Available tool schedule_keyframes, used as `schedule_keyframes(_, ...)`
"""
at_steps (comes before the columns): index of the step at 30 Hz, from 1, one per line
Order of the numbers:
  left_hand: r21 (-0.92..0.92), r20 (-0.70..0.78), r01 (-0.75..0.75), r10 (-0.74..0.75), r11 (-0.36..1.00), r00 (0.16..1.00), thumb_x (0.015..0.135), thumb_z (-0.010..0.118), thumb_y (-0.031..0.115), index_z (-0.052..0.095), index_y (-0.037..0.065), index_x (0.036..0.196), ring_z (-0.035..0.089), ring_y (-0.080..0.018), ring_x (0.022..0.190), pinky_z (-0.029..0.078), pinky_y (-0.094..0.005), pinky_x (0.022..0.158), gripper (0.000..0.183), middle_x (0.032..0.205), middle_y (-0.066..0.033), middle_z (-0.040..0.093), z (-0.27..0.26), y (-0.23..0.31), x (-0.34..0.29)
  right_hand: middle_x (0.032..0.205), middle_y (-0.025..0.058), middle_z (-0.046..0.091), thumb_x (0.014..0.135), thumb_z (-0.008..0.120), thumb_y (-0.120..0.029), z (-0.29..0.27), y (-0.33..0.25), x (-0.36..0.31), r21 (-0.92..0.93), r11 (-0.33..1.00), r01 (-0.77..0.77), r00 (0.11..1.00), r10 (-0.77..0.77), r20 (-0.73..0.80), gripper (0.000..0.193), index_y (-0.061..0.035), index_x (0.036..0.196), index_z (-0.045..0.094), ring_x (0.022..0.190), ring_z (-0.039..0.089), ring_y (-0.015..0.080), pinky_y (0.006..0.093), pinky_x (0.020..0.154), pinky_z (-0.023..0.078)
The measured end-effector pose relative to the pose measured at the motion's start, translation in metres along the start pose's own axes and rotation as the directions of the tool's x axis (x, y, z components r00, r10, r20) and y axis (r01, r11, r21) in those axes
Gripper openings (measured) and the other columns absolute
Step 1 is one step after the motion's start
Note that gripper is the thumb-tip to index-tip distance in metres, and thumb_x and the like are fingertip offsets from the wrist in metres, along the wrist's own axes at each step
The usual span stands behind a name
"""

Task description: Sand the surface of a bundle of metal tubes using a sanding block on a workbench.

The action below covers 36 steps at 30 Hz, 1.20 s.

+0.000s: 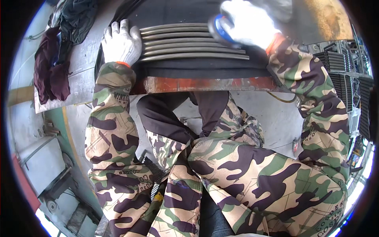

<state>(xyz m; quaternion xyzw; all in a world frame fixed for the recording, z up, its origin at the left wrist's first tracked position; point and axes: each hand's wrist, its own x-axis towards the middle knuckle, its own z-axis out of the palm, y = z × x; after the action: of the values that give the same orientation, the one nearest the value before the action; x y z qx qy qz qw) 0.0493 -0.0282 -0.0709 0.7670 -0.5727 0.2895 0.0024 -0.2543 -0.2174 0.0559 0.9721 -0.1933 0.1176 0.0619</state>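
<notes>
The left hand (121, 41) lies palm-down, fingers spread, at one end of the metal rods (189, 45); the right hand (250, 23) blurs over a blue round-edged object (224, 32), grip impossible to tell.

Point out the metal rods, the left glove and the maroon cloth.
Metal rods (177, 40), head view: middle of one rod.
Left glove (122, 45), head view: its back.
Maroon cloth (45, 77), head view: its left half.

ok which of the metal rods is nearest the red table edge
The lowest rod in the picture; the other rods all lie farther from the red edge.
</notes>
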Motion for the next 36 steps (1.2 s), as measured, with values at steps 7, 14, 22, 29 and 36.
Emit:
schedule_keyframes(7,-0.048,0.002,0.038,-0.038,0.998,0.999,0.095,0.054,0.027,0.071,0.008,0.115,0.057,-0.0494,0.123,0.047,-0.0618,0.101,0.033,0.130,-0.0214,0.064,0.001,-0.006,-0.010,0.088,0.0186,0.064,0.090,0.063,-0.029,0.013,-0.007,0.001,0.016,0.999,0.051,0.998,-0.051,-0.029,0.022,-0.0075,0.096,0.065,0.082,0.067,0.0385,0.0517,0.069,0.056)
schedule_keyframes(14,-0.065,-0.070,0.055,-0.059,0.996,0.996,0.096,0.054,0.034,0.065,0.001,0.128,0.056,-0.0475,0.124,0.044,-0.0585,0.106,0.047,0.129,-0.0244,0.063,0.003,0.001,-0.010,0.099,0.0150,0.068,0.095,0.061,-0.034,0.018,-0.014,0.000,-0.056,0.996,0.073,0.997,-0.071,0.035,0.030,-0.0103,0.112,0.068,0.088,0.070,0.0351,0.0466,0.076,0.059)
schedule_keyframes(22,-0.138,-0.023,0.121,-0.125,0.983,0.992,0.095,0.052,0.031,0.062,0.001,0.130,0.054,-0.0463,0.125,0.042,-0.0576,0.106,0.048,0.128,-0.0246,0.062,-0.012,0.015,-0.011,0.094,0.0210,0.067,0.090,0.062,-0.029,0.005,-0.061,0.047,0.081,0.993,0.086,0.990,-0.095,0.107,0.026,-0.0060,0.100,0.067,0.087,0.069,0.0403,0.0524,0.074,0.057)
schedule_keyframes(29,-0.132,0.043,0.136,-0.132,0.982,0.990,0.096,0.053,0.026,0.073,0.012,0.110,0.056,-0.0471,0.123,0.046,-0.0600,0.101,0.027,0.137,-0.0178,0.063,-0.017,0.025,-0.013,0.094,0.0220,0.067,0.091,0.061,-0.029,0.005,-0.082,0.061,0.121,0.987,0.103,0.981,-0.121,0.152,0.026,-0.0053,0.101,0.067,0.085,0.069,0.0416,0.0531,0.073,0.057)
schedule_keyframes(36,-0.167,-0.004,0.140,-0.143,0.976,0.990,0.095,0.055,0.030,0.070,0.006,0.116,0.058,-0.0426,0.118,0.045,-0.0573,0.101,0.035,0.128,-0.0194,0.063,-0.014,0.028,-0.004,0.093,0.0210,0.067,0.091,0.061,-0.030,0.016,-0.075,0.061,0.080,0.992,0.095,0.992,-0.101,0.070,0.026,-0.0054,0.097,0.066,0.085,0.069,0.0409,0.0532,0.073,0.057)
